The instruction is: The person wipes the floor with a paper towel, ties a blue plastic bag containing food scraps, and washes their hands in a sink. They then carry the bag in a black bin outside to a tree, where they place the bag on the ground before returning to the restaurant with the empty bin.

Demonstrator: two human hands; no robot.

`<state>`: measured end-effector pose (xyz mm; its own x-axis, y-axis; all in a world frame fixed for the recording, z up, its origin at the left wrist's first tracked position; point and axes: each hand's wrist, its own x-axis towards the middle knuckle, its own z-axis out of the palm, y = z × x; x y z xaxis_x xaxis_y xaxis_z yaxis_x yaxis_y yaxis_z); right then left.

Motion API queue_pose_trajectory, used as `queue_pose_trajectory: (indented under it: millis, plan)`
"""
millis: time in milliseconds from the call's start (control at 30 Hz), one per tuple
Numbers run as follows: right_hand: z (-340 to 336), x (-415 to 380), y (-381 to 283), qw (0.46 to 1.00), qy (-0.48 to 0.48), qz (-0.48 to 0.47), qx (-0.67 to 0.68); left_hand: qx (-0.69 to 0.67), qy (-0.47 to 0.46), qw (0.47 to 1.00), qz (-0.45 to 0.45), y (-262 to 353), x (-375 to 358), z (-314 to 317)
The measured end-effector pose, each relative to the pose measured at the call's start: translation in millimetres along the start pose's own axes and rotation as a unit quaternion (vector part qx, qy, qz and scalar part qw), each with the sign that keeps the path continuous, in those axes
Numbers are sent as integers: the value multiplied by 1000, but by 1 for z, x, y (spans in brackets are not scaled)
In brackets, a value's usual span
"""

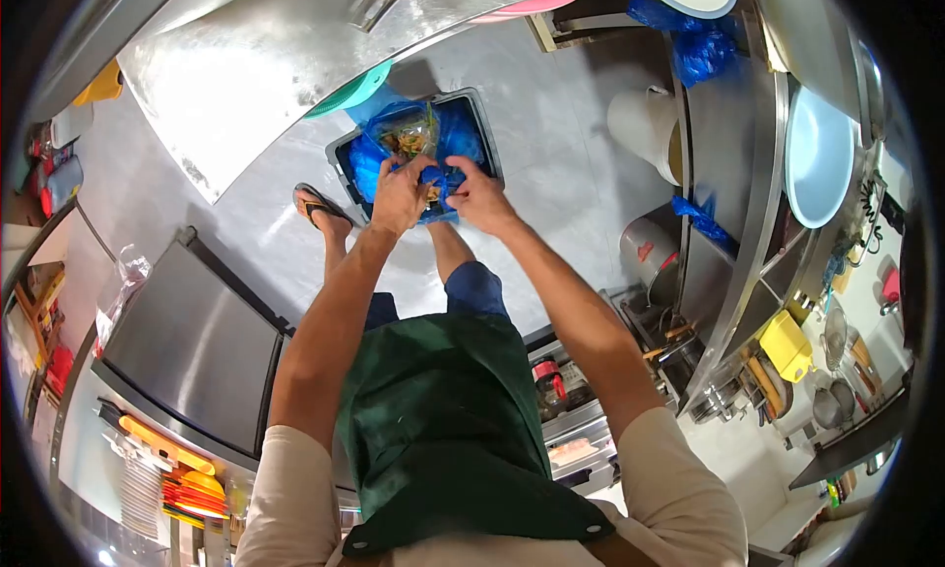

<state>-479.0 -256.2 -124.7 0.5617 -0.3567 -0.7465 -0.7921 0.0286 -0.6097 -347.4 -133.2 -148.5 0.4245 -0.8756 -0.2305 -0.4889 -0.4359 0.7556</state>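
Below me a grey crate (479, 102) stands on the floor, with blue plastic bag (461, 139) spread inside it. Food scraps (409, 139) in green and brown show through a clear bag near the crate's middle. My left hand (402, 193) is closed, its fingers pinching the blue plastic at the crate's near side. Opposite it, my right hand (479, 195) grips the same blue plastic, fingers bent. A bunched strip of the bag (442, 179) runs between both hands. The fingertips partly hide what lies beneath.
A steel worktop (256, 85) overhangs at the upper left, with a green basket (352, 92) under its edge. Steel shelving (733, 282) lines the right, beside a white bucket (640, 124) and a grey pot (650, 257). A steel cabinet (192, 341) is at the left.
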Motion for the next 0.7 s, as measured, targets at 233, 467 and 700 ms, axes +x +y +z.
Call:
queue_pose_trajectory:
  millis: [233,467,700]
  plan:
    - [22,19,-29,967,79,-46,-239,73,100,992,19,25,-13,-11]
    - [41,21,-1,956,200,-88,-195,43,146,987,-45,25,-25,13]
    - [21,38,20,995,52,-8,87,-4,143,989,-44,19,-33,14]
